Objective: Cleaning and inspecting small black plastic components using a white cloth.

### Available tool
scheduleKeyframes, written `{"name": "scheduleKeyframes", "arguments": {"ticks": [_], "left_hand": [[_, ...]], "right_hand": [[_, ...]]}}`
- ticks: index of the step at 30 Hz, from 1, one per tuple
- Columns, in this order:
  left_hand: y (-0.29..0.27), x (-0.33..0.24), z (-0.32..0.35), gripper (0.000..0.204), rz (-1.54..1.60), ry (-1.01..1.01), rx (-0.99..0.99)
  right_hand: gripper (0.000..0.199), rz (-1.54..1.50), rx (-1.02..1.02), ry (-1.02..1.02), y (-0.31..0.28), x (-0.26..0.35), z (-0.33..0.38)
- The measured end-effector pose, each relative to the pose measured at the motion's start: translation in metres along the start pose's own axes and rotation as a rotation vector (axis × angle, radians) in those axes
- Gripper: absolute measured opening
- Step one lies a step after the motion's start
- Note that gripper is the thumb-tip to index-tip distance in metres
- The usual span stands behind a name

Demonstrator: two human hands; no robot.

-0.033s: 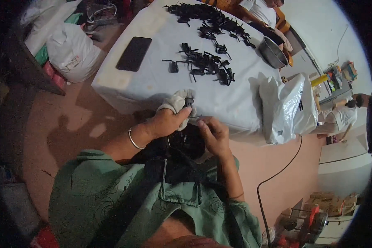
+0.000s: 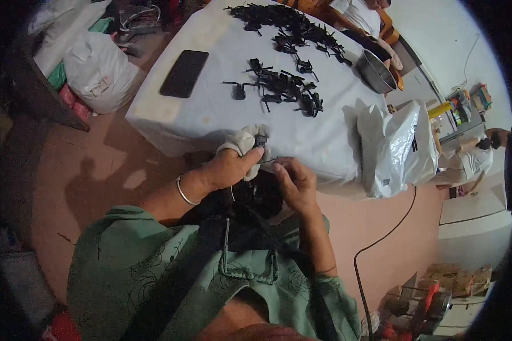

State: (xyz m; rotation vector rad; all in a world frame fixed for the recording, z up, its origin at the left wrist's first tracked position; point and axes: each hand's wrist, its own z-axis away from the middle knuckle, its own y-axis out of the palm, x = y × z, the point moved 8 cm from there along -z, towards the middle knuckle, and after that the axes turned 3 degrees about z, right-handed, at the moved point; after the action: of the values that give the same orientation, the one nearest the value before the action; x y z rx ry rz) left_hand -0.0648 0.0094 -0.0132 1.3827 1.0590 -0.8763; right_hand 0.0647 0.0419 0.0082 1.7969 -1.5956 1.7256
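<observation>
My left hand (image 2: 231,166), with an off-white work glove (image 2: 242,140) over its fingers and the thumb bare, grips a small black part (image 2: 260,140) at the table's near edge. A thin dark wire (image 2: 268,161) runs from beside that part to my right hand (image 2: 296,183). My right hand is bare, its thumb and forefinger pinched at the wire's end. Farther up the table lie a loose cluster of similar black parts with short leads (image 2: 287,88) and a larger pile of them (image 2: 290,25). Glove and thumb hide most of the held part.
A white-covered table (image 2: 210,122) bears a black phone (image 2: 184,74) on its left. To the right are a metal bowl (image 2: 376,71) and a white plastic bag (image 2: 389,150). A person (image 2: 358,20) sits at the far side. A black cable (image 2: 381,241) crosses the floor.
My right hand has shifted very slightly to the right, still pinching the wire. My left hand and the black part stay in place.
</observation>
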Motion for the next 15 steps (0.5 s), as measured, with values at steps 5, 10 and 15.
{"name": "scheduleKeyframes", "arguments": {"ticks": [5, 10, 15], "left_hand": [[-0.003, -0.003, -0.002, 0.031, 0.005, 0.047, 0.008], [0.007, -0.009, 0.003, 0.030, -0.362, -0.007, 0.110], [0.023, -0.032, 0.010, 0.026, -0.446, 0.376, 0.149]], "right_hand": [[0.007, -0.010, -0.041, 0.016, -0.004, -0.002, -0.006], [0.008, 0.080, 0.033, -0.137, 0.000, 0.012, -0.009], [0.011, -0.123, 0.037, 0.088, 0.009, 0.001, -0.011]]}}
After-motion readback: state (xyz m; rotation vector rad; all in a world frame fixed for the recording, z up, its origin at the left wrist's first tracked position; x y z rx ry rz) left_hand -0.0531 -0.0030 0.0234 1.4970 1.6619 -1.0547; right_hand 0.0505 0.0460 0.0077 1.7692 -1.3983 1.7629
